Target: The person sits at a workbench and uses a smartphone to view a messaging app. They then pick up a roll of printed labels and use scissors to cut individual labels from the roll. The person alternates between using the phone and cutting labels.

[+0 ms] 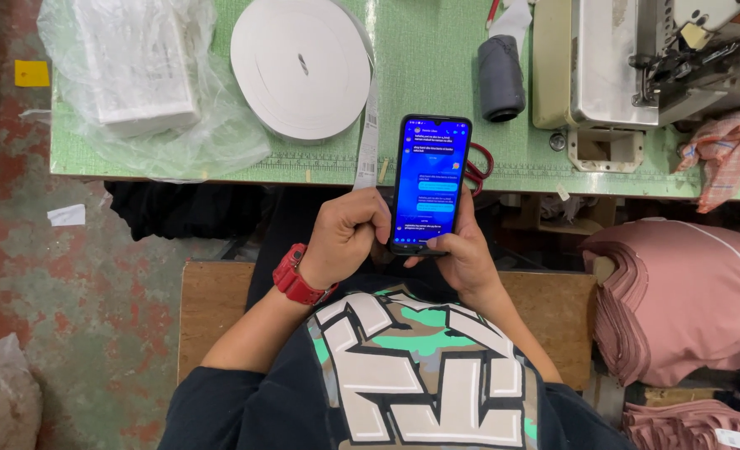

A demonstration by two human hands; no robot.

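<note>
1. Holding a smartphone (429,184) upright between both hands, I sit at the near edge of a green sewing table (436,92), the lit blue screen facing up at me.
2. My left hand (346,236) is curled into a loose fist against the phone's left edge, fingers folded under its back; a red wristwatch (296,277) sits on that wrist, and the forearm angles in from the lower left.
3. My right hand (463,250) cups the phone's lower right corner and base, the thumb resting at the bottom edge of the screen; its forearm runs down toward the lower right.
4. The phone hangs over my lap, its top end reaching over the table's edge, where red-handled scissors (478,167) show just behind it.
5. Farther back on the table lie a large roll of white tape (301,67), a clear plastic bag (141,83) and a grey thread spool (500,77); a sewing machine (636,58) stands at right, with folded pink fabric (686,300) stacked below.
</note>
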